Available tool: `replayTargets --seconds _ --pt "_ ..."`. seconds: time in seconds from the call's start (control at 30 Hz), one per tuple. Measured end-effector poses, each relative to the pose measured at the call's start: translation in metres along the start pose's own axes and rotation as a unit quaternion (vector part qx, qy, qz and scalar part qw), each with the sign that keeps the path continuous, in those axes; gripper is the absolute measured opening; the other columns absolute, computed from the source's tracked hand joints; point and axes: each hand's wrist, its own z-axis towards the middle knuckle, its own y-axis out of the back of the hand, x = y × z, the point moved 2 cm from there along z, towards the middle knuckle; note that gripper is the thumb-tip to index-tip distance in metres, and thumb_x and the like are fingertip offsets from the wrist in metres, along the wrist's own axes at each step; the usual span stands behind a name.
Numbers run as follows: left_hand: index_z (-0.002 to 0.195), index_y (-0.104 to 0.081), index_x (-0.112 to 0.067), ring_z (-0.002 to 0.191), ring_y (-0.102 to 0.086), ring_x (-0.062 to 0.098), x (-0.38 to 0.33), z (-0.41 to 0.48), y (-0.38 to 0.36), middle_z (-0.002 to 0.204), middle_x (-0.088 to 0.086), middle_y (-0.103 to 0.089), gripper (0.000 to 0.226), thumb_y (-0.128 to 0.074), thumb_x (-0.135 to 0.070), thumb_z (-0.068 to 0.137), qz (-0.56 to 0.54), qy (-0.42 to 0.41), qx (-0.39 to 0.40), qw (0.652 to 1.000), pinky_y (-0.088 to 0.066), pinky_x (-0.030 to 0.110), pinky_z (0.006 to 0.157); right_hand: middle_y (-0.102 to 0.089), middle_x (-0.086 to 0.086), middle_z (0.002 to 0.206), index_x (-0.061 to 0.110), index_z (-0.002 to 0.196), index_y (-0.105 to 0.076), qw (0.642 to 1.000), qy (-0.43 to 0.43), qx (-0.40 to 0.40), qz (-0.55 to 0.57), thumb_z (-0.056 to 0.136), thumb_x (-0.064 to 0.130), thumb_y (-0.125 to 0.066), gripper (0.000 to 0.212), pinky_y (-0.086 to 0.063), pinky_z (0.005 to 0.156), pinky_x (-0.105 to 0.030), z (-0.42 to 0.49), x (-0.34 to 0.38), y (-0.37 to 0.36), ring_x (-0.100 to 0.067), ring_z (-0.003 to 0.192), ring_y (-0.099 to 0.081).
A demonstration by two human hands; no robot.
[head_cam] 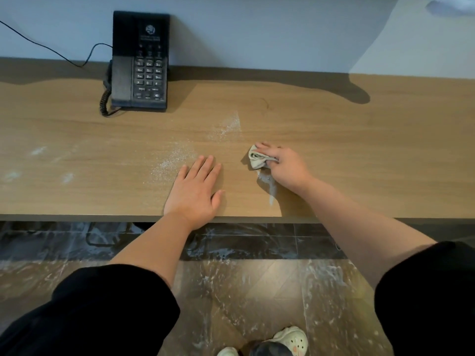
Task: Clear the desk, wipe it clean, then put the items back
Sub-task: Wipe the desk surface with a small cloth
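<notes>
A wooden desk (pixel 359 150) runs across the view. My right hand (pixel 285 168) grips a crumpled beige cloth (pixel 258 159) and presses it onto the desk right of centre. My left hand (pixel 196 188) lies flat on the desk near the front edge, fingers straight. White powder (pixel 177 156) is scattered just left of my left hand's fingertips, with another patch (pixel 228 127) farther back. A black desk phone (pixel 140 60) stands at the back left against the wall.
The phone's coiled cord (pixel 104 98) hangs at its left, and a thin black cable (pixel 51 50) runs along the wall. Faint white smears (pixel 38 150) mark the desk's left part. Below the front edge lies a floor (pixel 244 291) streaked white, with my shoes (pixel 290 340).
</notes>
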Motion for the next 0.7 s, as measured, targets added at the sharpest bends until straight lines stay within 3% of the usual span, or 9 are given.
replayTargets --seconds 0.3,0.43,0.7 --pt "0.157 -0.007 -0.02 0.151 0.003 0.019 0.001 0.001 -0.001 0.165 0.002 0.0 0.064 -0.023 -0.046 0.101 -0.009 0.005 -0.009 1.0 -0.003 0.043 0.123 -0.037 0.019 0.143 0.02 0.135 -0.053 0.999 0.03 0.03 -0.014 0.096 -0.002 -0.044 0.046 -0.002 0.115 -0.018 -0.03 0.0 -0.013 0.004 0.137 -0.02" --pt "0.157 -0.005 -0.02 0.151 0.005 0.018 0.0 0.001 -0.001 0.165 0.001 0.002 0.064 -0.021 -0.046 0.1 -0.007 0.007 -0.007 1.0 -0.001 0.042 0.123 -0.046 0.01 0.144 0.018 0.131 -0.057 0.997 0.06 0.043 -0.01 0.093 -0.005 -0.046 0.046 -0.009 0.12 -0.028 -0.043 -0.003 -0.025 -0.003 0.139 -0.03" --pt "0.157 -0.006 -0.021 0.151 0.004 0.018 0.002 0.002 -0.002 0.165 0.0 0.002 0.064 -0.022 -0.046 0.1 -0.003 0.01 -0.007 1.0 -0.003 0.043 0.123 -0.049 0.007 0.142 0.018 0.13 -0.06 0.993 0.108 0.03 -0.035 0.09 -0.01 -0.046 0.051 -0.01 0.116 -0.018 -0.075 -0.003 -0.042 0.0 0.135 -0.032"
